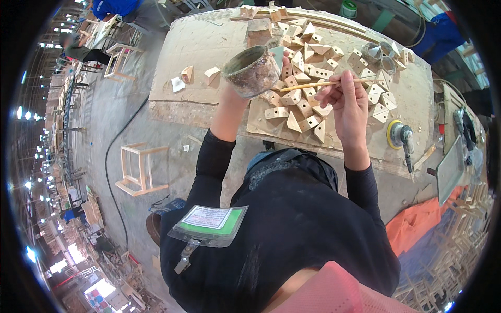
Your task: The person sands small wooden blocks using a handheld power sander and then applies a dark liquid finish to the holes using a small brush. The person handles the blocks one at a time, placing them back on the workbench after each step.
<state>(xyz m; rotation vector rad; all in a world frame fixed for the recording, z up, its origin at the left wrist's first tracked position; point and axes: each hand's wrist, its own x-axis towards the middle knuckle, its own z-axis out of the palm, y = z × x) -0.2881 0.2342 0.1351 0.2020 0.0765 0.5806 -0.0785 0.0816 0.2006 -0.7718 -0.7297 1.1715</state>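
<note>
My left hand is closed round a crusted, stained round pot, raised over the table with its mouth tilted. Most of its fingers are hidden behind the pot; some fingertips show at the pot's right, beside a flat grey-green piece. Between the thumb and fingers of my right hand is a thin yellowish wooden stick, its pointed end toward the pot. Below and around the stick lies a heap of small wooden corner blocks, several with drilled holes.
The blocks lie on a worn board-topped table. Glass jars stand at the far right, and a yellow-rimmed sander rests near the right edge. On the floor at left are a wooden frame and a black cable. Other people work at far left.
</note>
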